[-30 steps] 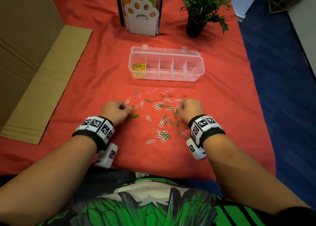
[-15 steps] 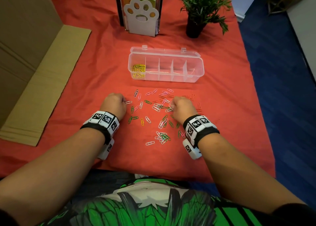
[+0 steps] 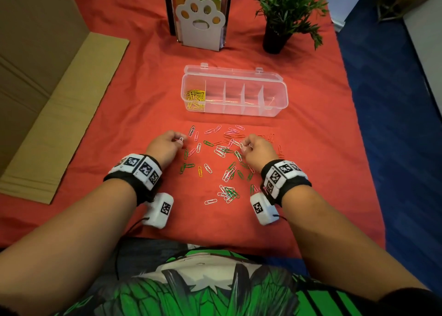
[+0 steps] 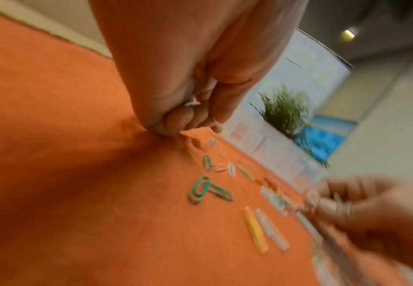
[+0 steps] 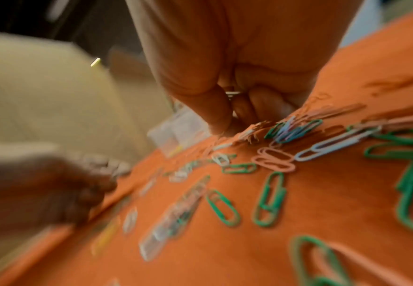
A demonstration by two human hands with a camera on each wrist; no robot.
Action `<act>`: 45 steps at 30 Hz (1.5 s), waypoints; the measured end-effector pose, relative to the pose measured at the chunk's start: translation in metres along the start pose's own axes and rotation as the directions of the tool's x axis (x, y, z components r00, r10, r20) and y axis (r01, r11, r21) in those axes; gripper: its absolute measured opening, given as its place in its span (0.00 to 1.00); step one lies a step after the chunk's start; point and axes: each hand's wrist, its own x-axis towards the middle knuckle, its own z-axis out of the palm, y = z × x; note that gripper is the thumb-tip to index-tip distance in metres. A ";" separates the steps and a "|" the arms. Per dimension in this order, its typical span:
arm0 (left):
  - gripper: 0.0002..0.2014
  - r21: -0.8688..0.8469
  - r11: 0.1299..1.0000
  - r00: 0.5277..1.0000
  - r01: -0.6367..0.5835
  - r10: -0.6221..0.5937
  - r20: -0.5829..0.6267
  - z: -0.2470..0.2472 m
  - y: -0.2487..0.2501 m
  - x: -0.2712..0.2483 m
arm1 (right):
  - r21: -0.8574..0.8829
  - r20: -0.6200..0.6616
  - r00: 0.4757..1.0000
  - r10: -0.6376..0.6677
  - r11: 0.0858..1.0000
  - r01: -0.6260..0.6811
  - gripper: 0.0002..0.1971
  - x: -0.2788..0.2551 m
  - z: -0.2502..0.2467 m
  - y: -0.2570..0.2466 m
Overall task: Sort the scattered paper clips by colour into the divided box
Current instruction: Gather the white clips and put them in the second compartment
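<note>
On the red cloth (image 3: 143, 115), each hand pinches white clips: left hand (image 3: 165, 146), right hand (image 3: 257, 149). Gather one colour only, then carry it to an empty compartment of the box (image 3: 275, 110).

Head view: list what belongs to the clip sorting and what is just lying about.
Belongs to the job:
divided box
yellow clips in its leftmost compartment
scattered clips
left hand
right hand

Just lying about:
potted plant
paw-shaped holder
cardboard
</note>
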 end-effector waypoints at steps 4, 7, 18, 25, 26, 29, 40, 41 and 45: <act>0.13 -0.552 0.780 0.955 0.295 -0.213 0.208 -0.003 0.008 -0.013 | 0.398 0.126 0.978 0.164 0.895 -0.202 0.09 0.000 -0.007 -0.001; 0.13 -0.620 0.686 0.923 0.382 -0.244 0.299 -0.004 0.011 -0.019 | 0.699 0.295 0.921 0.253 0.601 -0.389 0.14 -0.003 -0.011 -0.009; 0.07 -0.339 0.867 0.914 0.364 -0.263 0.309 0.025 0.010 -0.029 | -0.349 -0.024 0.998 -0.049 0.936 0.038 0.15 -0.006 0.019 -0.003; 0.11 0.534 0.820 0.978 -0.205 0.186 0.089 0.036 -0.006 -0.030 | -0.159 -0.074 0.993 -0.087 0.984 0.075 0.04 -0.005 0.016 -0.002; 0.12 0.574 0.783 0.969 -0.239 0.228 0.092 0.038 -0.007 -0.030 | -0.106 -0.087 0.992 -0.093 0.991 0.084 0.02 -0.006 0.012 -0.001; 0.11 0.599 0.745 0.954 -0.294 0.265 0.138 0.041 -0.011 -0.029 | 0.039 -0.107 0.991 -0.081 0.996 0.086 0.04 -0.008 0.003 0.005; 0.08 0.570 0.657 0.870 -0.493 0.390 0.302 0.040 -0.012 -0.030 | 0.747 0.116 0.973 0.198 0.628 -0.217 0.14 -0.012 -0.002 0.006; 0.08 0.576 0.652 0.870 -0.493 0.391 0.302 0.039 -0.012 -0.029 | 0.780 0.175 0.968 0.180 0.575 -0.248 0.14 -0.013 -0.003 0.005; 0.08 0.585 0.628 0.857 -0.514 0.412 0.310 0.038 -0.014 -0.028 | 0.805 0.305 0.945 0.117 0.498 -0.321 0.12 -0.020 -0.002 0.001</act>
